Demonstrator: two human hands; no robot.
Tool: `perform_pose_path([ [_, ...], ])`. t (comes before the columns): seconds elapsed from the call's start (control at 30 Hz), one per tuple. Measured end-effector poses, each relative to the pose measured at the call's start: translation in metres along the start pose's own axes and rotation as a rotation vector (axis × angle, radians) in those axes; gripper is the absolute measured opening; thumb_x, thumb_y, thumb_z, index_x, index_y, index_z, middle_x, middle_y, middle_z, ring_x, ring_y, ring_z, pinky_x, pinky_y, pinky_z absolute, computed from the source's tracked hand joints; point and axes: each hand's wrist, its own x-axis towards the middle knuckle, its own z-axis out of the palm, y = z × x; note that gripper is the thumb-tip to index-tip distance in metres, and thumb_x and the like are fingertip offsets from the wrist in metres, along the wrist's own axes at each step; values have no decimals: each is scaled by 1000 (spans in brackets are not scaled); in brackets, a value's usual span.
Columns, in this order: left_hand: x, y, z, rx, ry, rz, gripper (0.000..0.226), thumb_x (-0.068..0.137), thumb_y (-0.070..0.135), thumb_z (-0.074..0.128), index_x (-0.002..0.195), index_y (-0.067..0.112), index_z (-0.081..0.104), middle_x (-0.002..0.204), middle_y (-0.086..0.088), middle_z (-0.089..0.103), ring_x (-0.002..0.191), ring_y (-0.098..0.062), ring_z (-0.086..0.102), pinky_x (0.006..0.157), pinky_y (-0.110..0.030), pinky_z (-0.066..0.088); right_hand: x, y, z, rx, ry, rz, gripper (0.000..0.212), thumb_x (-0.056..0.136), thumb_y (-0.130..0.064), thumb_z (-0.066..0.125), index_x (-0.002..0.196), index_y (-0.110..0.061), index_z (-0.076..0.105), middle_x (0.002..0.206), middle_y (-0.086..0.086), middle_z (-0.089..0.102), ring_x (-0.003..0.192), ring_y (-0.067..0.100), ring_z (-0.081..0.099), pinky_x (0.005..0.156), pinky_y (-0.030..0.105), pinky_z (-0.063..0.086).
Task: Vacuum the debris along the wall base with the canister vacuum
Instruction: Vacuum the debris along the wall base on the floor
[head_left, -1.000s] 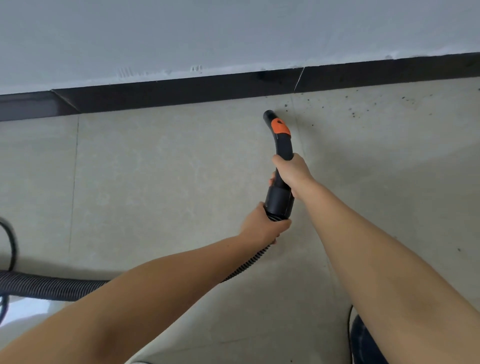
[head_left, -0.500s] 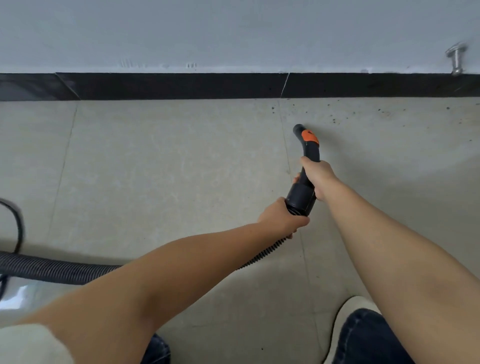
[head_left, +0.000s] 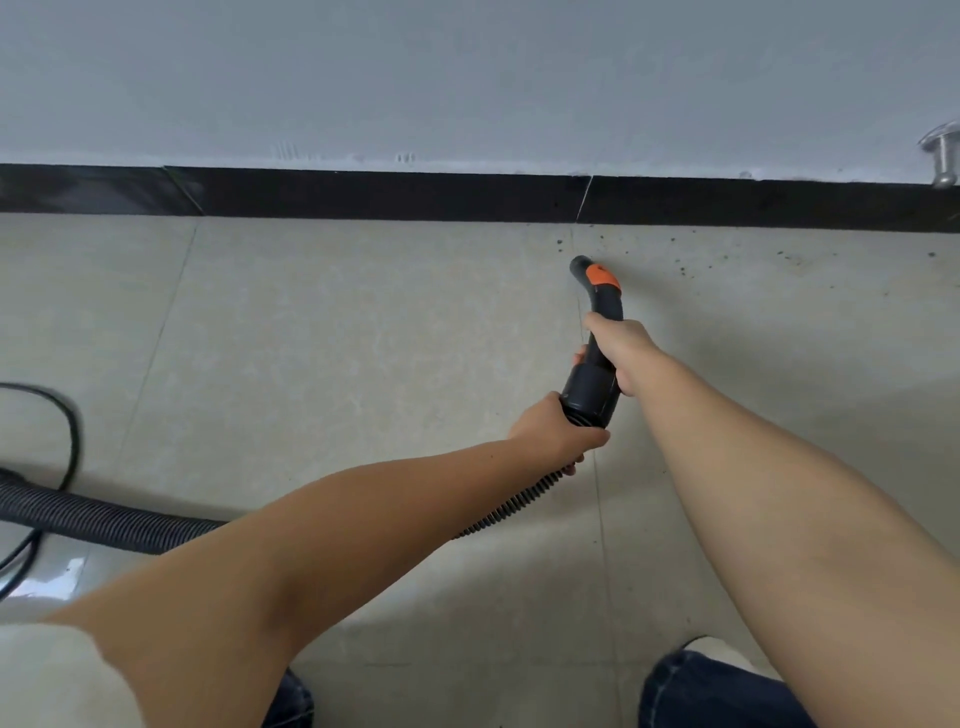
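Note:
I hold a black vacuum handle (head_left: 597, 312) with an orange slider, its open end aimed down at the floor near the black baseboard (head_left: 395, 195). My right hand (head_left: 618, 348) grips the curved middle of the handle. My left hand (head_left: 556, 431) grips the ribbed hose (head_left: 104, 519) just behind the handle's cuff. Small dark debris specks (head_left: 685, 267) lie scattered on the beige tiles along the wall base, to the right of the handle's end. The canister is out of view.
The hose runs left across the floor, beside a thin black cable (head_left: 72, 431). A metal door stop (head_left: 943, 156) sticks out of the grey wall at far right. My jeans and a light shoe (head_left: 727, 649) show at the bottom.
The handle's end has moved rightward along the wall base, past the tile joint, toward the debris. Both hands keep the same grips. The door stop came into view.

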Motion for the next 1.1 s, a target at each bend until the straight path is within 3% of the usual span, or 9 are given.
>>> perform_pose_path([
  [0.2,20,20,-1,34,-21,18,38,79,26,68,110,16,48,80,-3,63,57,-15,60,65,-31,56,16,-13,-16,60,51,3,21,92,-19,56,108,-8,47,72,9,57,55,19,58,54,29,51],
  [0.5,44,41,14,30,-26,31,35,79,25,68,106,18,47,80,-1,62,61,-15,61,69,-32,57,37,-27,-39,55,82,2,21,93,-20,56,109,-9,47,75,8,57,56,18,57,51,26,49],
  [0.73,50,45,9,13,2,13,35,78,25,68,106,18,48,79,-2,63,58,-15,60,67,-32,56,47,-35,-34,60,19,5,21,93,-20,56,108,-9,47,74,9,58,56,19,58,53,28,51],
  [0.97,53,38,-5,-32,53,-15,39,76,27,70,108,17,49,82,-4,65,65,-19,64,76,-39,60,48,-43,-10,47,-34,0,19,92,-18,57,105,-8,47,73,10,56,55,19,57,56,30,53],
  [1.1,51,37,-11,-43,66,-7,38,76,25,69,108,17,49,82,-4,64,64,-18,63,73,-37,59,47,-46,-3,17,-44,0,18,92,-18,56,105,-8,46,74,9,56,56,18,56,51,26,50],
])
